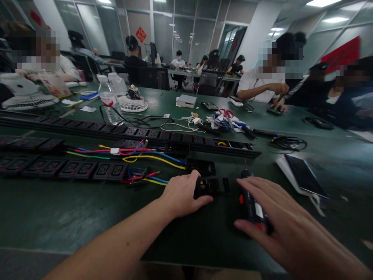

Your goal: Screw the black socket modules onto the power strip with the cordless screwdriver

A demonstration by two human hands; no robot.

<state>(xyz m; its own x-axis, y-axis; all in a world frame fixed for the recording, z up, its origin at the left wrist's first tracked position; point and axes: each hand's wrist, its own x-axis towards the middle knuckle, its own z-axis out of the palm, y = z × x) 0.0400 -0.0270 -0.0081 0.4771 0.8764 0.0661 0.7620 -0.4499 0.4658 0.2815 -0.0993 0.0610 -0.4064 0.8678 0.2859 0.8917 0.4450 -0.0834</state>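
My left hand [182,194] is closed on a small black plastic housing [207,186] with metal contacts inside. Blue, yellow and red wires lead leftward from near it to a black strip of sockets [99,170]. Another black part [201,166] lies just behind the housing. A cordless electric screwdriver [252,206], black with red marks and a white label, lies on the table with its bit pointing away. Over its right side is my right hand [279,217], thumb and fingers spread apart; whether they touch the screwdriver I cannot tell.
A long black socket rail [163,134] crosses the green table [96,216]. Behind it stand a water bottle [110,103] and a fan grille [132,104]. Red scissors [226,113] lie among scraps. A phone [304,175] lies right. A person [262,83] works across the table.
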